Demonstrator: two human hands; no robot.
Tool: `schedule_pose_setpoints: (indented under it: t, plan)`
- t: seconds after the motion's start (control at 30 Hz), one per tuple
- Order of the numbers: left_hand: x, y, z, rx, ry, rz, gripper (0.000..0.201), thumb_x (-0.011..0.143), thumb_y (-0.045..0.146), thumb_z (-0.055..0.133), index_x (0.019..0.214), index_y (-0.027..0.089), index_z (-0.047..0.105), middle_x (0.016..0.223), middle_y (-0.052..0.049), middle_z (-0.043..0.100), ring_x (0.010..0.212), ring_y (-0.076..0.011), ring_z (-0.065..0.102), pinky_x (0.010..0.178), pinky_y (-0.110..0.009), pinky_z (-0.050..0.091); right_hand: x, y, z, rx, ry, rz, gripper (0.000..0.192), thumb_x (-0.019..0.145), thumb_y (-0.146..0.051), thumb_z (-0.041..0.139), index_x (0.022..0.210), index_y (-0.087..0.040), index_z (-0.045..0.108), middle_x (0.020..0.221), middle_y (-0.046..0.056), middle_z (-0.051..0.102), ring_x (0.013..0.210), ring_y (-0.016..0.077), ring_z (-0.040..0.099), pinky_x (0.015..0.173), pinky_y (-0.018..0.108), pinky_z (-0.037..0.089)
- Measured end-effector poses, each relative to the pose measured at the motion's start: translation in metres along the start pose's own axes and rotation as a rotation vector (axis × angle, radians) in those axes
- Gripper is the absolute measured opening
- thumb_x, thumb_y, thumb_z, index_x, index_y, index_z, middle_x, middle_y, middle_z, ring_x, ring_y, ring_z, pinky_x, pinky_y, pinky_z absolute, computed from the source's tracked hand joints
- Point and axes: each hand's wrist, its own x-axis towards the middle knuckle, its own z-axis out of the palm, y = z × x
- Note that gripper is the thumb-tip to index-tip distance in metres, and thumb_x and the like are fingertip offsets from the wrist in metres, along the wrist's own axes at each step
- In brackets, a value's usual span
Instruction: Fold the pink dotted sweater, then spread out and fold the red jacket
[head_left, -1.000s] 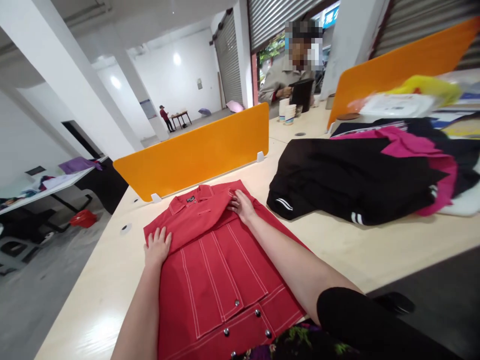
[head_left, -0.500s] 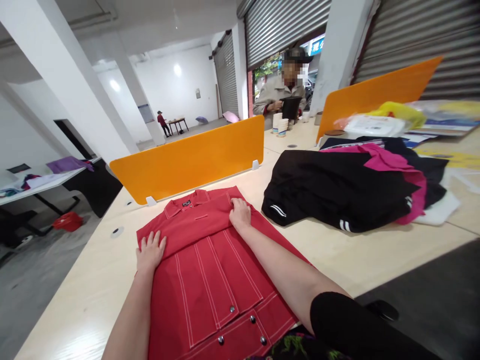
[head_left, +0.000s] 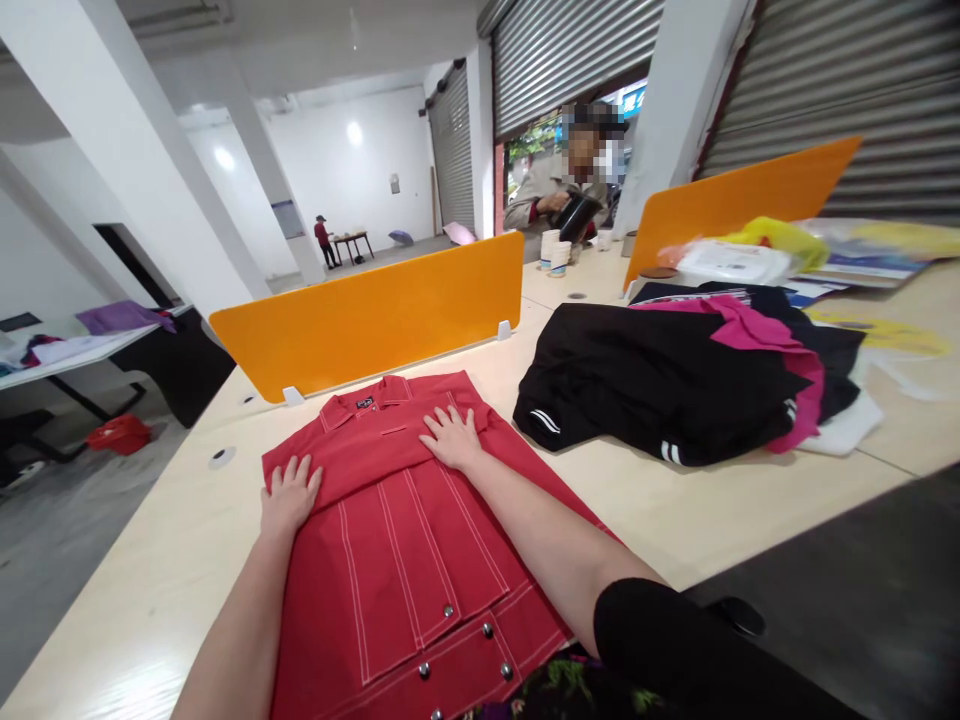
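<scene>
A red jacket [head_left: 405, 570] with white stitching and silver snap buttons lies face up on the pale table, its collar at the far end. One sleeve [head_left: 367, 450] is folded across the chest. My left hand [head_left: 291, 492] rests on the sleeve fold at the jacket's left edge, fingers spread. Flat on the folded sleeve at the right side lies my right hand [head_left: 454, 438], its fingers spread too. Neither hand grips anything.
Black clothes [head_left: 645, 380] with a pink piece [head_left: 780, 340] are heaped to the right. An orange divider [head_left: 375, 315] stands behind the jacket. Beyond it a person [head_left: 562, 190] holds a dark pitcher [head_left: 579, 216] over paper cups [head_left: 557, 258]. Plastic bags [head_left: 742, 258] lie at the back right.
My right hand has slid left across the sleeve and its fingers have spread. My left hand stays on the left fold. The person across has tilted the pitcher towards the cups.
</scene>
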Motion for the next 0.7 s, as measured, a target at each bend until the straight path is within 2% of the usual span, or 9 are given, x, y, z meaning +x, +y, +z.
schedule_pose_setpoints:
  t: [0.3,0.7]
  plan:
    - [0.014,0.02,-0.012,-0.085,-0.052,-0.085,0.062,0.091,0.053,0.019,0.149,0.03,0.025,0.158,0.0,0.02,0.143,-0.0324,0.016,0.111,-0.056,0.022,0.004,0.007,-0.001,-0.04,0.015,0.055,0.061,0.094,-0.056,0.022,0.146,-0.027,0.034,0.156,0.003,0.025,0.143,0.0323,0.012,0.11,0.062,0.002]
    - [0.023,0.029,-0.012,-0.105,-0.052,-0.009,0.064,0.091,0.055,0.02,0.149,0.026,0.025,0.158,-0.002,0.019,0.143,-0.0342,0.014,0.11,-0.058,0.019,0.006,0.017,0.003,-0.09,0.04,0.097,0.061,0.094,-0.056,0.023,0.146,-0.027,0.034,0.155,0.004,0.025,0.142,0.0342,0.014,0.11,0.061,0.006]
